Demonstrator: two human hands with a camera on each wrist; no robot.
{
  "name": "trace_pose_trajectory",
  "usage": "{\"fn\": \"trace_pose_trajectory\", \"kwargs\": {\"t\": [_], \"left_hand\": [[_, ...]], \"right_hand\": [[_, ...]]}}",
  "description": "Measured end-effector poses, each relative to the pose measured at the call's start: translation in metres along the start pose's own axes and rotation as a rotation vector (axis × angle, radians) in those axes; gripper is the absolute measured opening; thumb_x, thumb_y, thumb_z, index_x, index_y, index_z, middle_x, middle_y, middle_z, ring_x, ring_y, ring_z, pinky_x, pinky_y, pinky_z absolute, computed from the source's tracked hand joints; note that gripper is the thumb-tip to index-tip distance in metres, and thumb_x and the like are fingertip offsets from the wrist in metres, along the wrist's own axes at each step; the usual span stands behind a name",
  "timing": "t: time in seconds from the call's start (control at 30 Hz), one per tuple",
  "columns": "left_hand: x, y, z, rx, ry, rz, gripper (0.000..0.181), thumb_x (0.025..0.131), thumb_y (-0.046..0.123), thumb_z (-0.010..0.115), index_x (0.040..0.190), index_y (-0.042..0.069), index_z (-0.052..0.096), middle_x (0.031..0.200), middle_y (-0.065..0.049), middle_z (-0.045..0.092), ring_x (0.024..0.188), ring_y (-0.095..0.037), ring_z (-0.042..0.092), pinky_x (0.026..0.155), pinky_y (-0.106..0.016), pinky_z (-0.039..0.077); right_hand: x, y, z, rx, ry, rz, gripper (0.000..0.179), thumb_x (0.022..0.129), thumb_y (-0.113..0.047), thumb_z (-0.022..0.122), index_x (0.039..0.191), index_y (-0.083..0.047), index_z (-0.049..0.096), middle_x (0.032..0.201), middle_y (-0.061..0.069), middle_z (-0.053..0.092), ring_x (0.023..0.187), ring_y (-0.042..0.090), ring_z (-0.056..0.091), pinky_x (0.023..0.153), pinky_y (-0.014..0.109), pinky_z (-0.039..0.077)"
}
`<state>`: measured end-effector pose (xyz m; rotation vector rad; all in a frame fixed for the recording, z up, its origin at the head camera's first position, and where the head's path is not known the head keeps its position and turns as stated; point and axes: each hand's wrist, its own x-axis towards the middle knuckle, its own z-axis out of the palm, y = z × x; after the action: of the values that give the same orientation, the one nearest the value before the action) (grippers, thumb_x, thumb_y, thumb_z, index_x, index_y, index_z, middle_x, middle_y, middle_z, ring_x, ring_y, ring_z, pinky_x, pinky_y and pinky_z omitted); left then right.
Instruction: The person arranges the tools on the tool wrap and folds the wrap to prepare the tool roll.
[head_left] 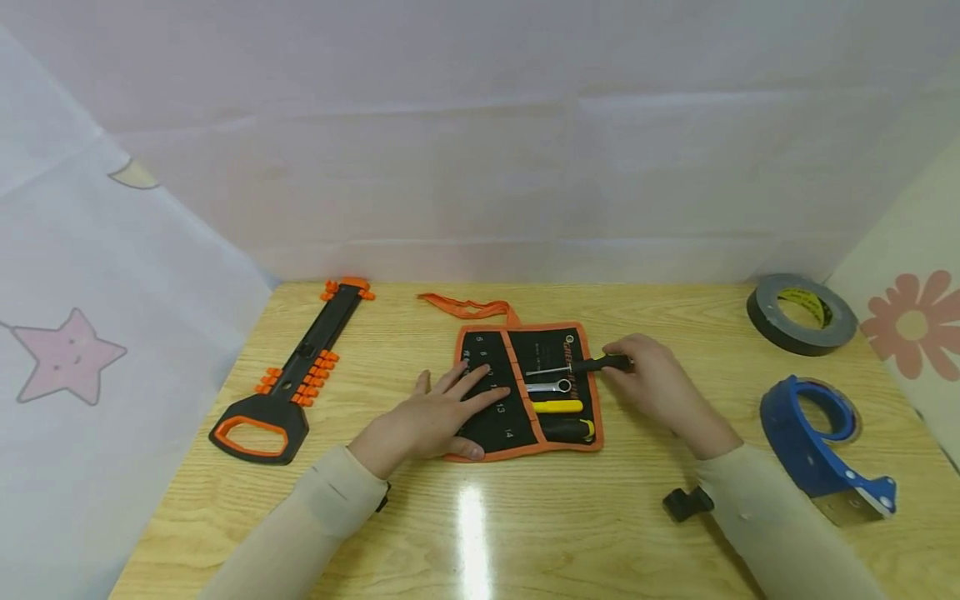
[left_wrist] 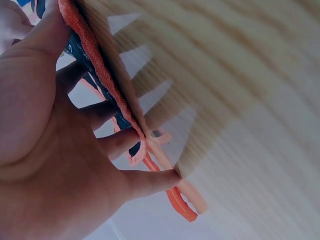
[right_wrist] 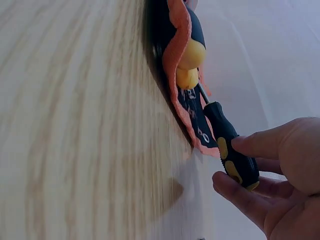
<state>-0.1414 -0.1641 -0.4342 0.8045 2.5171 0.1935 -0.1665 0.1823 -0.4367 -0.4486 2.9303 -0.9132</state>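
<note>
At the far left of the table (head_left: 600, 525) lies the rack (head_left: 306, 358), its handle end towards me, well apart from my work and probably there just to be out of the way. My left hand (head_left: 438, 417) rests flat over the pouch (head_left: 521, 423), fingers straight and spread, gripping nothing; I judge that they keep the cloth from sliding. The strap (head_left: 491, 308) trails loose off its far edge. The pouch lies unfolded in front of me, so its pockets face up. In them sit the wrench (head_left: 547, 387), the yellow tool (head_left: 558, 407) and the thick handle (head_left: 566, 429), ends pointing right, likely for easy reach. Above them is the screwdriver (head_left: 588, 365), its handle pinched between thumb and fingers of my right hand (head_left: 660, 383), which leaves the shaft free towards the seam; whether its tip is inside a pocket I cannot tell. Farther right, untouched, lie the tape (head_left: 780, 329) and, nearer me, the dispenser (head_left: 802, 450).
</note>
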Motion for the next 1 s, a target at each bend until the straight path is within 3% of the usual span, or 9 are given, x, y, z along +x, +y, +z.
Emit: {"fn": "trace_pose_trajectory", "kwargs": {"t": [0.37, 0.7, 1.0], "left_hand": [[0.002, -0.001, 0.0, 0.007, 0.0, 0.005, 0.093, 0.096, 0.057, 0.071, 0.173, 0.042, 0.021, 0.185, -0.006, 0.003, 0.17, -0.041, 0.003, 0.125, -0.082, 0.016], [0.002, -0.002, 0.002, 0.0, 0.016, 0.004, 0.094, 0.095, 0.056, 0.074, 0.173, 0.042, 0.023, 0.184, -0.008, 0.003, 0.17, -0.043, 0.004, 0.124, -0.083, 0.017], [0.004, 0.0, -0.001, -0.005, 0.031, -0.002, 0.094, 0.091, 0.057, 0.077, 0.171, 0.043, 0.029, 0.184, -0.008, 0.0, 0.169, -0.045, 0.002, 0.123, -0.084, 0.02]], "right_hand": [[0.009, -0.013, 0.01, -0.015, 0.015, 0.015, 0.028, 0.101, -0.006, 0.075, 0.127, 0.003, 0.074, 0.126, 0.023, 0.071, 0.108, 0.036, 0.07, 0.092, 0.054, 0.06], [0.016, -0.019, 0.026, -0.046, -0.003, -0.024, 0.026, 0.1, -0.008, 0.077, 0.125, -0.001, 0.077, 0.126, 0.018, 0.072, 0.115, 0.037, 0.067, 0.096, 0.054, 0.058], [0.025, -0.025, 0.037, -0.039, -0.066, -0.073, 0.028, 0.1, -0.01, 0.077, 0.127, -0.002, 0.076, 0.124, 0.016, 0.072, 0.112, 0.033, 0.069, 0.096, 0.051, 0.059]]}}
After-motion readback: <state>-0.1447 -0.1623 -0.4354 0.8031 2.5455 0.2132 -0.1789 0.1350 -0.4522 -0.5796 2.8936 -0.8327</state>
